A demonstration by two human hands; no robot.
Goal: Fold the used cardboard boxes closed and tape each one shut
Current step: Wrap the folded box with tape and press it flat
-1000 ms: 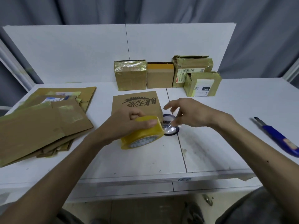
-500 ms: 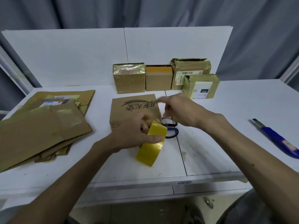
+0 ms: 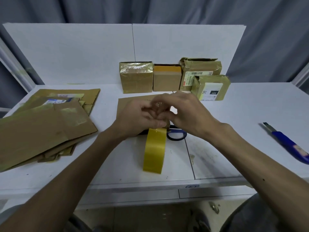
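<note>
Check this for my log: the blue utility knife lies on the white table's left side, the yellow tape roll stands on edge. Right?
No: the head view shows the blue utility knife on the white table's right side. The yellow tape roll does stand on edge.

The yellow roll of packing tape [image 3: 154, 150] is now turned edge-on, its band facing the camera, no longer tilted with its core showing as a second ago. The right hand [image 3: 187, 113] has closed in on the left hand [image 3: 135, 118]. Their fingers meet above the roll, pinching its loose clear end [image 3: 158, 104].
</note>
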